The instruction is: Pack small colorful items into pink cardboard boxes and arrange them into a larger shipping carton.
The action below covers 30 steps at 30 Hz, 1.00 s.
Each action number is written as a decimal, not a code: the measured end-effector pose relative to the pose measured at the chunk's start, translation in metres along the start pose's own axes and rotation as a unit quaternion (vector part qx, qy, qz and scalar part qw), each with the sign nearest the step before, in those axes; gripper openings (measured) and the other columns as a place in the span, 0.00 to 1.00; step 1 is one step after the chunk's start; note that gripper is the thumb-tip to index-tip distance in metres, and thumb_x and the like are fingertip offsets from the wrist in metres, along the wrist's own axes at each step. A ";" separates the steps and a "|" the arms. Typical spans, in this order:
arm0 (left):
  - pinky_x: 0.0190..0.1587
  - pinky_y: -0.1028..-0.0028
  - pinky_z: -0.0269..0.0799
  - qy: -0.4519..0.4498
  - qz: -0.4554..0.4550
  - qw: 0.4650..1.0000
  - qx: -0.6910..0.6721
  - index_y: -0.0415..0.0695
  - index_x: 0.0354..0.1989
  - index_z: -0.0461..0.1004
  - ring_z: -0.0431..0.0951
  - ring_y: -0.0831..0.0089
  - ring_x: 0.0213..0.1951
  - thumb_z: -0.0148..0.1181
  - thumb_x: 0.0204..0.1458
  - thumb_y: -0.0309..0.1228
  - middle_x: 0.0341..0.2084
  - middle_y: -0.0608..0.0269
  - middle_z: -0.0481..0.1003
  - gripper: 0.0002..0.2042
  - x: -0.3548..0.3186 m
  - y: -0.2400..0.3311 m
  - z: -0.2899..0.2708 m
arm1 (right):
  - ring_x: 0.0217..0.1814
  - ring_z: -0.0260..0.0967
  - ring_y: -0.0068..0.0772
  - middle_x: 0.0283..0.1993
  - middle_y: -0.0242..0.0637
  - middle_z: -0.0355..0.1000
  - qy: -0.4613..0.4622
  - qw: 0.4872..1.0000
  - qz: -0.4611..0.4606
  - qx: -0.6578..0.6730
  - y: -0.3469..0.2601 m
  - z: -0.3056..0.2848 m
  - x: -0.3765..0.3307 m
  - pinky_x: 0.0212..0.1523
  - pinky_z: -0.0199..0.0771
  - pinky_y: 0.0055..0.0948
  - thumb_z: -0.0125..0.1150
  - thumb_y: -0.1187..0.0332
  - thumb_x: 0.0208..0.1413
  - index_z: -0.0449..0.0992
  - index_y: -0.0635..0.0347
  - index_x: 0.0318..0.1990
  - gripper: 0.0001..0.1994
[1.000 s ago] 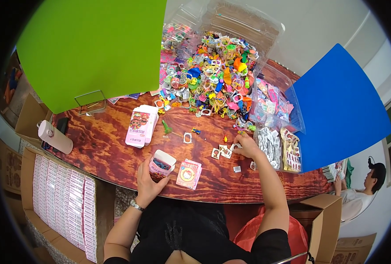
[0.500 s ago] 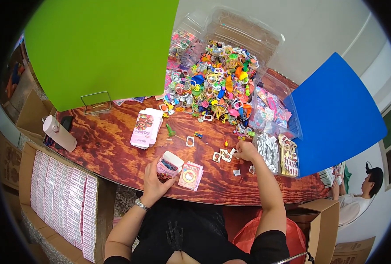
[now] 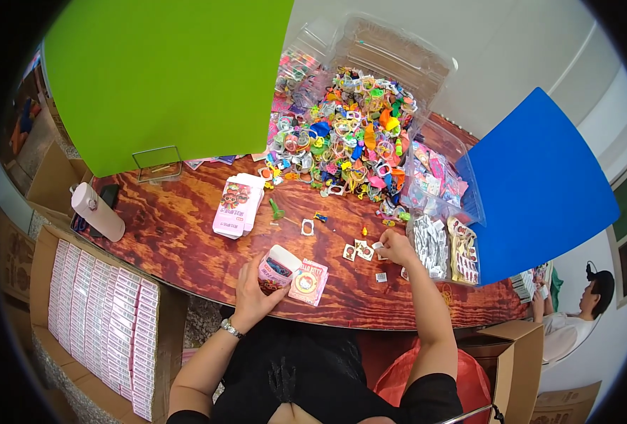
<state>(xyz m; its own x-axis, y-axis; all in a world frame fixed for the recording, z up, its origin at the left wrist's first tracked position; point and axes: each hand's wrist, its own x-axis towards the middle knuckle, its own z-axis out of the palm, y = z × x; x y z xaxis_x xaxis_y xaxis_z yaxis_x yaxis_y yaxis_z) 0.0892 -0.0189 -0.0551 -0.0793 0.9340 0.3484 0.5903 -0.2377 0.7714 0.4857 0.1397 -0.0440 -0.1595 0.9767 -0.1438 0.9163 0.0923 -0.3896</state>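
My left hand (image 3: 251,295) is wrapped round a small pink carton (image 3: 281,271), tilted with its top open; dark, colourful contents show inside. Its right side overlaps a pink printed packet (image 3: 309,283) lying flat on the table. Over the table to the right, my right hand (image 3: 397,249) is closed in a pinch on a small white card (image 3: 377,246). Just left of those fingertips lie a few small printed square cards (image 3: 363,250). A small yellow-orange toy (image 3: 365,231) sits beyond them, and a white ring-shaped piece (image 3: 308,227) farther left.
Flat pink cartons (image 3: 237,212) are stacked at left of centre. A heap of colourful trinkets (image 3: 356,138) covers the back. Clear trays of packets (image 3: 433,177) and white sachets (image 3: 427,244) stand right. A pink bottle (image 3: 98,213) stands left, above a cardboard box of filled cartons (image 3: 101,321).
My right hand has drawn slightly left and nearer the printed cards, the white card in its pinch. My left hand has shifted the carton a little right, farther over the pink packet.
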 end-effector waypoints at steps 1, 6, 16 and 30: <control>0.57 0.56 0.69 -0.002 0.000 1.000 -0.001 0.38 0.64 0.63 0.72 0.50 0.55 0.79 0.39 0.38 0.51 0.47 0.72 0.43 0.000 0.001 -0.001 | 0.35 0.79 0.43 0.31 0.42 0.79 0.021 0.998 0.012 0.051 -0.004 0.000 -0.003 0.38 0.76 0.40 0.74 0.60 0.49 0.78 0.59 0.38 0.16; 0.57 0.56 0.68 0.013 0.025 0.999 0.023 0.38 0.63 0.65 0.72 0.48 0.54 0.79 0.40 0.37 0.51 0.46 0.73 0.41 0.006 0.004 0.008 | 0.28 0.72 0.18 0.26 0.28 0.76 -0.022 0.960 -0.068 0.270 -0.128 -0.034 -0.035 0.31 0.73 0.25 0.71 0.68 0.55 0.77 0.61 0.39 0.10; 0.53 0.57 0.69 0.036 0.062 0.995 0.068 0.37 0.64 0.64 0.71 0.48 0.51 0.77 0.35 0.29 0.50 0.46 0.72 0.42 0.006 0.008 0.013 | 0.38 0.76 0.55 0.37 0.47 0.76 0.052 0.934 -0.345 0.076 -0.226 0.032 -0.061 0.36 0.78 0.47 0.63 0.74 0.53 0.72 0.56 0.43 0.11; 0.54 0.56 0.69 0.058 0.071 0.996 -0.020 0.36 0.66 0.60 0.72 0.47 0.51 0.79 0.38 0.31 0.51 0.45 0.71 0.45 0.004 0.004 0.005 | 0.45 0.80 0.41 0.49 0.45 0.78 0.179 0.855 -0.432 0.224 -0.228 0.008 -0.072 0.42 0.82 0.34 0.66 0.81 0.53 0.78 0.63 0.50 0.16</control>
<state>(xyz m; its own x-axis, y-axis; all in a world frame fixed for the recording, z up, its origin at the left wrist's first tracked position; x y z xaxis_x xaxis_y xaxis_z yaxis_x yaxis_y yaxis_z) 0.0954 -0.0149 -0.0535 -0.0911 0.8537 0.5127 0.5696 -0.3776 0.7301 0.2856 0.0472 0.0482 -0.5088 0.5858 0.6309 0.2677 0.8041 -0.5308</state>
